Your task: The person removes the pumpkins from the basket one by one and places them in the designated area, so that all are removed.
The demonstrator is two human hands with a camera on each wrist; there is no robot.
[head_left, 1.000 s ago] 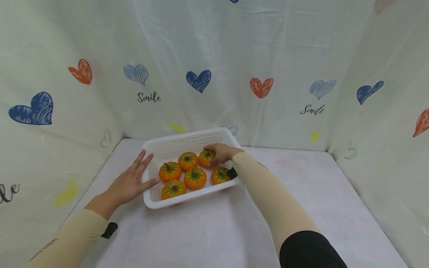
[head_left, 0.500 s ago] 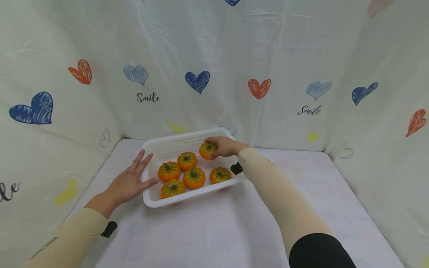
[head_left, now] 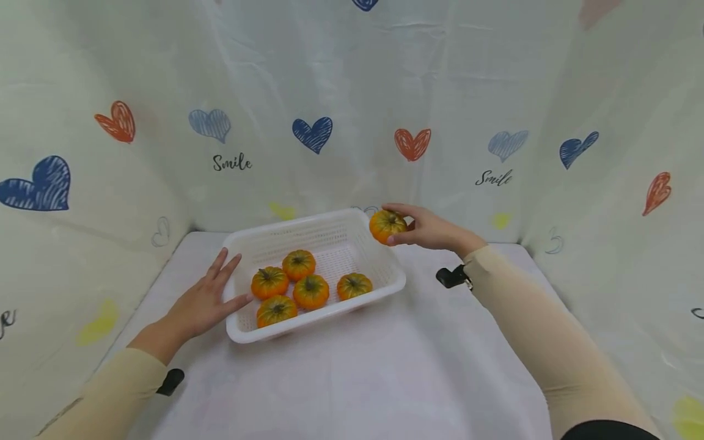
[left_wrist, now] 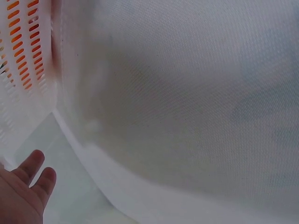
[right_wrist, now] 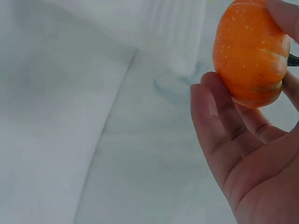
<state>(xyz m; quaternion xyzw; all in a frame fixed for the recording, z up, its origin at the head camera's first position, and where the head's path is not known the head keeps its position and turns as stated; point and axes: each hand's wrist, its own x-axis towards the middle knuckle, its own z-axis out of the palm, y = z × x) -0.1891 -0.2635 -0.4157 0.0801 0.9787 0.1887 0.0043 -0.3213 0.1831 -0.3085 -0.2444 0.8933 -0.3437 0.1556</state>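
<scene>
Between its thumb and fingers my right hand [head_left: 426, 227] grips a small orange pumpkin [head_left: 387, 227] with a green-streaked top, raised by the far right corner of the white basket [head_left: 352, 304]. The right wrist view shows this pumpkin [right_wrist: 252, 53] close up, its dark stem toward the palm of the hand [right_wrist: 261, 163]. Several similar pumpkins [head_left: 311, 292] sit inside the basket, mostly toward its left. My left hand [head_left: 200, 305] rests at the basket's left rim with spread, straight fingers. In the left wrist view, part of that hand [left_wrist: 23, 191] shows beside the basket's slotted wall [left_wrist: 23, 56].
A pale cloth covers the table [head_left: 352, 379], with its far edge behind the basket. White curtains [head_left: 363, 73] printed with hearts and words hang at the back and both sides, close behind the basket.
My right hand has lifted one pumpkin from the basket's far right part and carried it up and rightward, past the rim. My left hand stays at the left rim.
</scene>
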